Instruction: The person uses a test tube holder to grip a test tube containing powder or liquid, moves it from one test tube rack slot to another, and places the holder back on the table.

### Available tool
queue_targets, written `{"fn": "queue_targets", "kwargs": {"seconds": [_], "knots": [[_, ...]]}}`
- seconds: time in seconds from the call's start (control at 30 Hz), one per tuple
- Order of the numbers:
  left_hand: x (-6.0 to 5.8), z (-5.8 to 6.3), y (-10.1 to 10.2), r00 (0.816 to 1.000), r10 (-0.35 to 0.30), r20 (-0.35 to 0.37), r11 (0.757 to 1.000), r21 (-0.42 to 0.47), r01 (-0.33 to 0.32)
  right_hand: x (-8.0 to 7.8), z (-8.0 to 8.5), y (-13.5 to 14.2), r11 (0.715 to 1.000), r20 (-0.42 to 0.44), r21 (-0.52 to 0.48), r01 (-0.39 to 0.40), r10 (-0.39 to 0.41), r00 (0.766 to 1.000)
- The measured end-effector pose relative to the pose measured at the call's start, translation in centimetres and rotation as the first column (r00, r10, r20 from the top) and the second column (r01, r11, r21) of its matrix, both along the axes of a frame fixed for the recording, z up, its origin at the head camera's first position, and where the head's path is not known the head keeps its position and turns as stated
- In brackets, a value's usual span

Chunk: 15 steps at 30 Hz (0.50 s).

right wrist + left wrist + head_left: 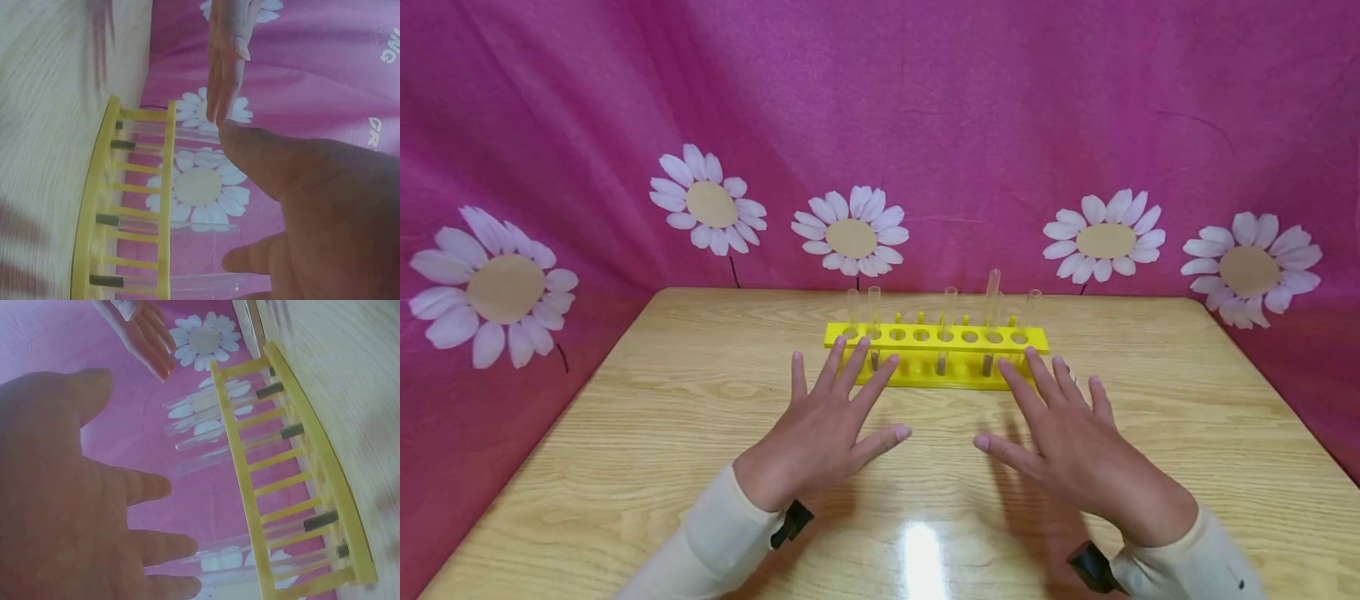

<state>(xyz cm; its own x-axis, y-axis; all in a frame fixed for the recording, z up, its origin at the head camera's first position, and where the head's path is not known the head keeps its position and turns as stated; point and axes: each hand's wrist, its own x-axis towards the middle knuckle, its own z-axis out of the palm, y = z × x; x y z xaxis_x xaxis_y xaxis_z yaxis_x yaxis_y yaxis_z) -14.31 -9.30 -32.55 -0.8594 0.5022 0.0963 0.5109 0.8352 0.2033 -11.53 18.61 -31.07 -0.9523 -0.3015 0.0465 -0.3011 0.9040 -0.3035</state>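
Note:
A yellow test tube rack [936, 337] stands near the back of the table, with several clear test tubes in its holes. One test tube [993, 292] at the right rises higher than the others. Some tubes have dark grey material at the bottom, as in the tube [320, 520] in the left wrist view. My left hand [820, 433] is spread, palm down, in front of the rack's left end and holds nothing. My right hand [1067, 442] is likewise spread and holding nothing, before the rack's right end. Whether any fingertip touches the rack cannot be told.
The rack stands on a light wood-grain table [700, 400]. Behind and beside it hangs a magenta cloth [970, 125] printed with white daisies. Bright light reflects off the table between my forearms. A dark strap piece [792, 523] hangs at my left wrist.

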Motion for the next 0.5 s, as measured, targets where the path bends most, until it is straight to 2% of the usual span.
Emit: {"fn": "queue_targets", "kwargs": {"seconds": [0.27,0.5], "knots": [[-0.5,0.1,-0.5,0.999,0.035,0.000,0.999,-0.018,-0.035,-0.7,-0.1,0.8,0.999,0.044,0.005,0.033,-0.033,0.998],[-1.2,0.2,-1.2,0.996,0.078,0.042,0.997,-0.030,-0.076,-1.3,-0.3,1.6,0.997,0.103,0.024,0.072,-0.074,0.992]]}}
